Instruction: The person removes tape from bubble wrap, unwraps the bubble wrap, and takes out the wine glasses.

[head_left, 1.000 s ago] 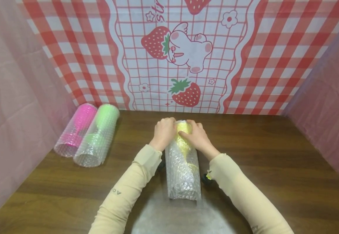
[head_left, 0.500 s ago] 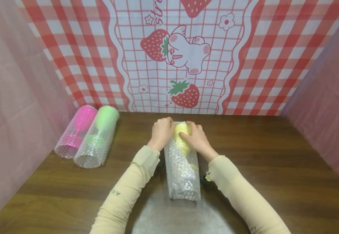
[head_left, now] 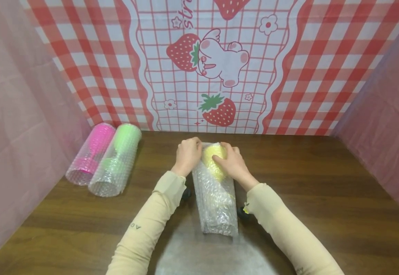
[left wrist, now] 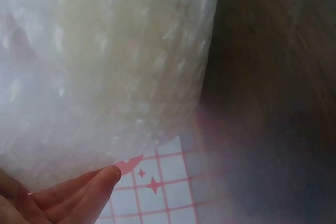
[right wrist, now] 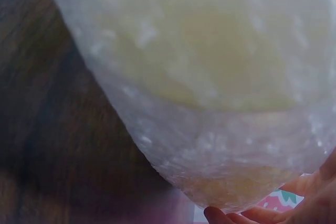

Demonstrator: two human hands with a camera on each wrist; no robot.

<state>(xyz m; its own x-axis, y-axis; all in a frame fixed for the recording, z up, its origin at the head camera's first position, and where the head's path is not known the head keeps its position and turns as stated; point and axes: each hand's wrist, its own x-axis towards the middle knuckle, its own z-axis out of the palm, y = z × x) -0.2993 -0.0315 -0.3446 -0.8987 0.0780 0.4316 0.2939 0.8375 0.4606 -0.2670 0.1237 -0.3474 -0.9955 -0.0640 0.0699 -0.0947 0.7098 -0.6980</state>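
On our table (head_left: 306, 183) lies the yellow thing (head_left: 212, 165) in wrap (head_left: 216, 214). Our left hand (head_left: 187, 156) pinches the wrap's far edge, our right hand (head_left: 233, 162) grips its far end; probably light, soft, best held there.

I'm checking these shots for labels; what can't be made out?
Head view: lower shape of the yellow item, blurred by bubble wrap.
Head view: the printed word on the cloth, cut by the top edge.
Right wrist view: rest of the right hand, cut off by frame edges.
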